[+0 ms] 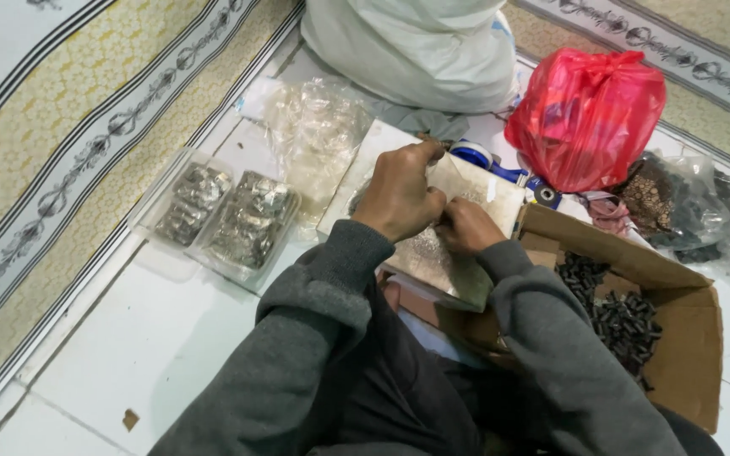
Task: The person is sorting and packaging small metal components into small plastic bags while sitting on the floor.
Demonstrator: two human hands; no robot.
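Seated on a white tiled floor (171, 338), a person in grey sleeves works w/ both hands over a pale flat board (466, 181). Left hand (399, 192) and right hand (465, 226) are curled, knuckles touching; what they pinch can't be made out. Left of them: two clear packs of small silvery parts (226, 215). Right: an open cardboard box (678, 338) of dark metal pieces. Far side: a red plastic bag (586, 114) and a white sack (420, 46).

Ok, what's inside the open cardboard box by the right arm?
The cardboard box holds a heap of small dark metal pieces. The right sleeve covers its near left part, so anything there can't be seen.
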